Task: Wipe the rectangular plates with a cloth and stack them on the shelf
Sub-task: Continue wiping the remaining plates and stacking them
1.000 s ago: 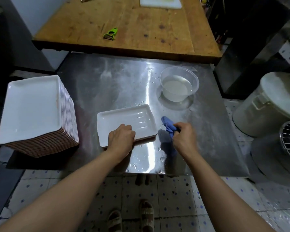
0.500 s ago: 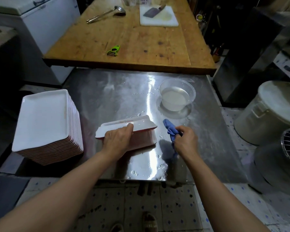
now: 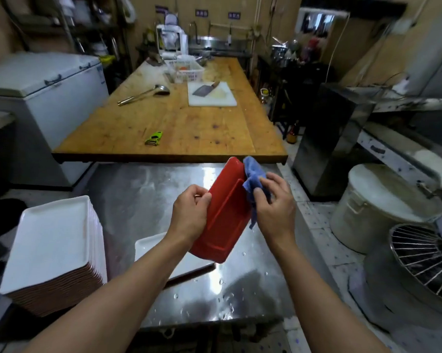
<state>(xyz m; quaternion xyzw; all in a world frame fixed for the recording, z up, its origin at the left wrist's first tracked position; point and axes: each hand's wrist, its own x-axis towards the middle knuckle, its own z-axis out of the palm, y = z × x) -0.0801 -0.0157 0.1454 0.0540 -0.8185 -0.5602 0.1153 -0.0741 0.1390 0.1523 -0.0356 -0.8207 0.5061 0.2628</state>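
One plate (image 3: pixel 225 215) upended, red underside facing, long axis near-vertical.

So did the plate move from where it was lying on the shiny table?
Yes. The plate has come up off the steel table. The left hand holds it tilted, red underside showing, and the right hand presses the blue cloth to it.

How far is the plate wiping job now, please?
Done, apparently: a tall stack of plates at the left. In hand: the left hand holds a plate tilted up, red underside showing, while the right hand presses the blue cloth to its edge. Left: another plate lies on the steel table.
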